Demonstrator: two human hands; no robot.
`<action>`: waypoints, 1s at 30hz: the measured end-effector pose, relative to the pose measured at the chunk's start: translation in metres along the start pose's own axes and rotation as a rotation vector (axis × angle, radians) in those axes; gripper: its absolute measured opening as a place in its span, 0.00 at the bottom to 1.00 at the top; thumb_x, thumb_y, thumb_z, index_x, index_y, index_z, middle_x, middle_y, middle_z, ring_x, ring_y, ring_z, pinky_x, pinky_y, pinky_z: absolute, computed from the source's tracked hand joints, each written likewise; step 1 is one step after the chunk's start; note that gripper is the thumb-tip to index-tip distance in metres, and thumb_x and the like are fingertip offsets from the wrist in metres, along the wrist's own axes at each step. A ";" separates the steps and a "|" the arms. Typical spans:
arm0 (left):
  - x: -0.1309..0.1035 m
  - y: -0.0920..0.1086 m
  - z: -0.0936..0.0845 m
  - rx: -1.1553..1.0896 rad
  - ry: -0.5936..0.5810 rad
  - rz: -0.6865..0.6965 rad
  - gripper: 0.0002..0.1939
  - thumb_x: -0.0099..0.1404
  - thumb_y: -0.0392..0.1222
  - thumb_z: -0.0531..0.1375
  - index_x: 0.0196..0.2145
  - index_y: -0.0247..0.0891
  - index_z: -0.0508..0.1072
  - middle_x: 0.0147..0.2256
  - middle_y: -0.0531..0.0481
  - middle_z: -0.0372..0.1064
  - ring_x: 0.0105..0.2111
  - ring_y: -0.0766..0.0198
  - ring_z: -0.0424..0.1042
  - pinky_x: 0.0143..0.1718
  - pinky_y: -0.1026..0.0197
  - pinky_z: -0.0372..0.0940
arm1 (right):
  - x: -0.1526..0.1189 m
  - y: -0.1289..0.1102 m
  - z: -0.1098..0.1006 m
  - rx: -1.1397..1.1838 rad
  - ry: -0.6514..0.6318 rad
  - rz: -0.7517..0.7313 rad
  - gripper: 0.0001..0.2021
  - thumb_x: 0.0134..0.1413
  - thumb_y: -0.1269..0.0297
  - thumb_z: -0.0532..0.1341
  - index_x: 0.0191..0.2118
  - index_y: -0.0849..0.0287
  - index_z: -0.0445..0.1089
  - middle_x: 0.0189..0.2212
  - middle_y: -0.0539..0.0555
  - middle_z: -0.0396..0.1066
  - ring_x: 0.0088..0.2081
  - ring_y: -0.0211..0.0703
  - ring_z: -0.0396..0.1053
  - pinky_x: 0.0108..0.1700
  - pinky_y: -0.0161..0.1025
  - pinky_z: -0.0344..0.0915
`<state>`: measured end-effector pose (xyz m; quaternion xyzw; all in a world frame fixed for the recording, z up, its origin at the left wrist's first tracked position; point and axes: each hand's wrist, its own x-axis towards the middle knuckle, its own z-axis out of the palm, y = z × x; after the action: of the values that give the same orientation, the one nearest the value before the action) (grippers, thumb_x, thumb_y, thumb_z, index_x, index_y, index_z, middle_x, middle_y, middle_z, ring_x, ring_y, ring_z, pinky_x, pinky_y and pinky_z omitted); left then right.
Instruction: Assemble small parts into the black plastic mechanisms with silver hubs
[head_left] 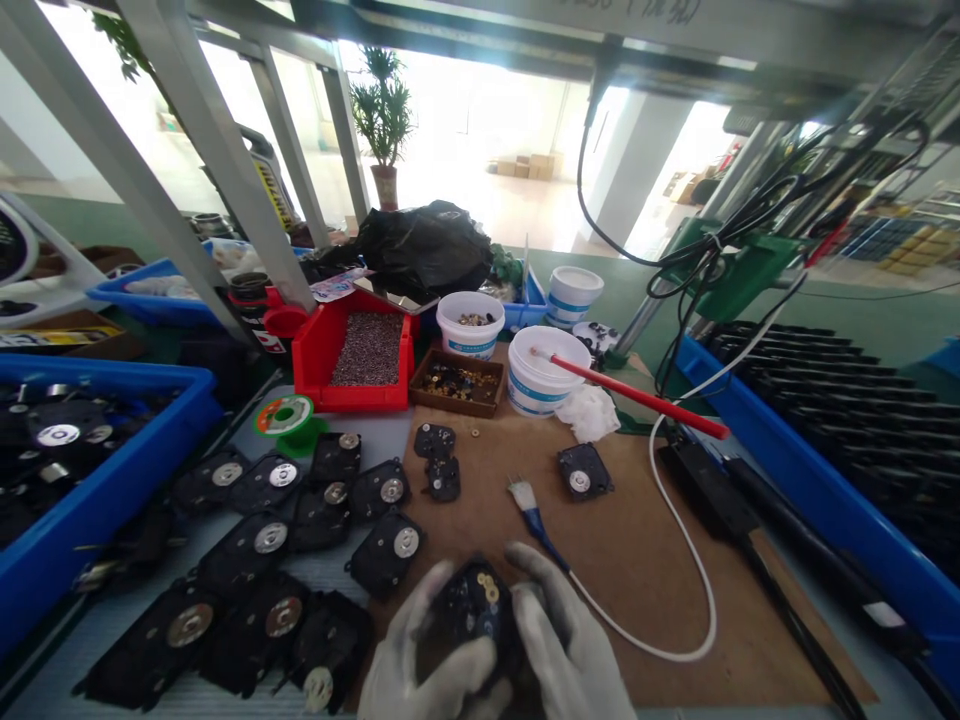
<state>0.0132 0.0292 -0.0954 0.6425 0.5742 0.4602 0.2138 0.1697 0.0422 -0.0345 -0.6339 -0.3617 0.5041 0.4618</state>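
Fingers (450, 585) of both gloved hands curl closed around one black gear plate (474, 612).

A red bin (367, 350) of small grey parts stands beside a brown tray (457, 383) of gold bits. A red stick (637, 397) rests across a white tub (541, 370). A small brush (534, 510) lies on the brown mat (645, 560), near a white cable (690, 560). Blue crates (97, 500) flank both sides, and black flat parts (262, 540) lie spread at left
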 end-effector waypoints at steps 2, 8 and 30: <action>0.000 0.002 0.005 -0.102 0.012 -0.067 0.38 0.66 0.25 0.62 0.67 0.58 0.62 0.40 0.52 0.84 0.32 0.55 0.86 0.20 0.63 0.81 | 0.000 -0.002 0.001 0.012 0.010 -0.016 0.29 0.58 0.36 0.63 0.52 0.56 0.78 0.49 0.58 0.80 0.49 0.49 0.78 0.50 0.35 0.74; -0.004 -0.004 0.012 -0.027 0.035 -0.146 0.35 0.65 0.28 0.66 0.65 0.51 0.67 0.38 0.50 0.84 0.34 0.51 0.86 0.22 0.61 0.82 | 0.003 -0.008 0.001 -0.011 -0.001 -0.089 0.22 0.59 0.41 0.64 0.42 0.56 0.79 0.40 0.58 0.81 0.45 0.50 0.79 0.46 0.37 0.76; 0.001 -0.004 0.012 -0.122 -0.020 -0.152 0.35 0.63 0.30 0.67 0.63 0.54 0.68 0.41 0.50 0.84 0.35 0.50 0.86 0.24 0.58 0.83 | 0.000 -0.003 0.002 -0.008 0.031 -0.080 0.25 0.58 0.36 0.63 0.41 0.56 0.78 0.38 0.57 0.81 0.42 0.50 0.79 0.45 0.37 0.76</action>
<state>0.0214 0.0342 -0.1042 0.5876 0.5897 0.4704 0.2927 0.1682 0.0434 -0.0316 -0.6285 -0.3816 0.4737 0.4846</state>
